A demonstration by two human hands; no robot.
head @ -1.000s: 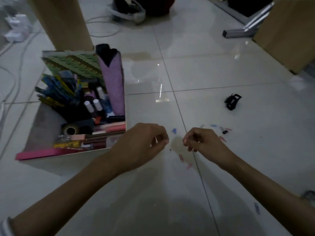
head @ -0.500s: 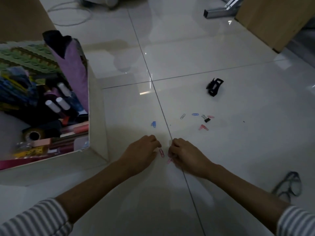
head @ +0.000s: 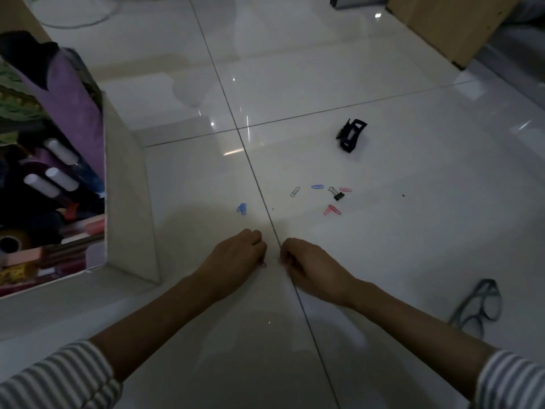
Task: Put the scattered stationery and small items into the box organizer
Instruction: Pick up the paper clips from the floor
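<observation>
1. Head view, dim light. Both forearms reach forward in striped sleeves, and both hands are down on the tiled floor [head: 383, 237], close together but not touching.
2. Left hand [head: 236, 256]: fingers curled and pinching at a red paper clip [head: 263, 264]. One end of the clip shows just under the fingertips. I cannot tell whether it is off the tile.
3. Right hand [head: 312, 268]: fingers curled down to the floor just beside the left. Whatever it holds, if anything, is hidden, so I cannot tell.
4. Step in hand, as I judge it, is picking flat clips off slick tile. It is best to slide a nail under one end, tip it up, then pinch. Gather several per hand before going to the box.
5. Glasses [head: 477, 305] lie right of the right hand, well apart.
6. A blue paper clip [head: 241, 208] lies just beyond the left hand.
7. Beyond the right hand is a loose cluster: a pale clip [head: 295, 191], a blue clip [head: 317, 187], a small binder clip [head: 338, 195] and pink clips [head: 331, 210].
8. A black hair claw [head: 351, 139] sits farther out past that cluster.
9. The box organizer [head: 129, 208] stands left of the left hand, near it and already crowded with pens and tape.
</observation>
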